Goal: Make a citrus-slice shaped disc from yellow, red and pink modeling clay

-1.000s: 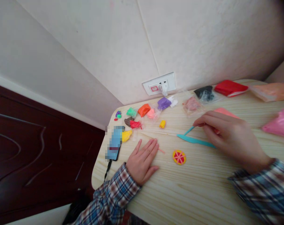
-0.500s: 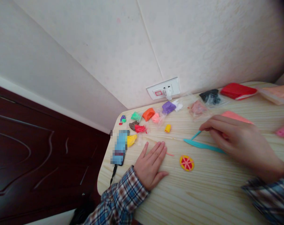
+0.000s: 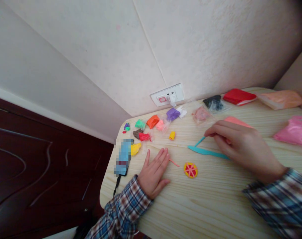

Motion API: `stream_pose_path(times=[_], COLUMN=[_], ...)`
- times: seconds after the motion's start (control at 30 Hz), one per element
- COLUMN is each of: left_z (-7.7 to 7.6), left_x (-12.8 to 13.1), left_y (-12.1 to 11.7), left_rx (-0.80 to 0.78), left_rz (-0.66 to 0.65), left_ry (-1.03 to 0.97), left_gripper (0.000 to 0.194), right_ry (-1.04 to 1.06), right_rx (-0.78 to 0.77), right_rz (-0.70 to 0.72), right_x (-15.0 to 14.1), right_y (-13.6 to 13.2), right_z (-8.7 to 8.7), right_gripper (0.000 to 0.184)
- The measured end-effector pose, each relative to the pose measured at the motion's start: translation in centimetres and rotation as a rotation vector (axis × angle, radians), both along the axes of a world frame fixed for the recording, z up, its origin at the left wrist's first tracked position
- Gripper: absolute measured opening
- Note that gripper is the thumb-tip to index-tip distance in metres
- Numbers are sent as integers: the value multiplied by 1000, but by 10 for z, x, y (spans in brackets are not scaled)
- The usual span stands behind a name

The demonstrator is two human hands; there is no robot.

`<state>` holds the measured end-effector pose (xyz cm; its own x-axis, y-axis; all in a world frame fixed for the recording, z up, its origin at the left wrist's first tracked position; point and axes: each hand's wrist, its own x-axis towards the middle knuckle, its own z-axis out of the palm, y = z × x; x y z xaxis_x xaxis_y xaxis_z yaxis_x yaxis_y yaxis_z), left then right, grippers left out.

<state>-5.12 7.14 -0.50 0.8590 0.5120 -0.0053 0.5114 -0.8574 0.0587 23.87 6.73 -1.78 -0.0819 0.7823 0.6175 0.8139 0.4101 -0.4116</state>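
Observation:
My left hand (image 3: 153, 174) lies flat on the wooden table (image 3: 203, 212), fingers stretched out. From under its fingertips pokes a thin pink clay strip (image 3: 174, 163); how much more is beneath them is hidden. Right of it rests a flat round clay piece (image 3: 190, 170) with a yellow rim, red middle and crossing pink strips. My right hand (image 3: 243, 149) is closed in a pinch on a thin blue modelling stick (image 3: 200, 142). The stick's lower end meets or nearly meets a blue plastic knife (image 3: 205, 151) on the table, whose other end disappears under that hand.
Bagged clay lies along the wall: green (image 3: 140, 124), orange (image 3: 152, 121), purple (image 3: 173, 114), black (image 3: 212, 102), red (image 3: 239, 96) and pink (image 3: 294, 131). A small yellow clay piece (image 3: 172, 135) sits mid-table. A phone (image 3: 123, 159) lies left, below a wall socket (image 3: 167, 95).
The camera view has shifted, so the whole scene sits further left. A little more of the pink strip shows beyond my left fingertips. My right hand keeps its pinch on the blue stick.

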Motion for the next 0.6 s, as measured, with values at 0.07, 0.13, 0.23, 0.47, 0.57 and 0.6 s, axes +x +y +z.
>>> stream_pose_path(times=[0.07, 0.13, 0.23, 0.47, 0.57, 0.6], left_z=[2, 5, 8, 7, 6, 6], left_x=[3, 5, 3, 7, 5, 3], left_y=[0, -2, -4, -3, -4, -5], left_rx=[32, 56, 89, 84, 63, 60], left_rz=[-46, -87, -92, -76, -66, -61], left_ry=[41, 74, 94, 94, 78, 75], left_gripper=[65, 63, 62, 66, 65, 65], right_ry=[2, 12, 27, 17, 21, 22], right_rx=[-10, -20, -38, -59, -65, -68], right_rz=[-8, -11, -9, -4, -10, -9], right_x=[0, 0, 0, 0, 0, 0], right_y=[0, 0, 0, -1, 0, 0], right_z=[0, 0, 1, 2, 2, 2], right_gripper=[17, 17, 18, 18, 18, 18])
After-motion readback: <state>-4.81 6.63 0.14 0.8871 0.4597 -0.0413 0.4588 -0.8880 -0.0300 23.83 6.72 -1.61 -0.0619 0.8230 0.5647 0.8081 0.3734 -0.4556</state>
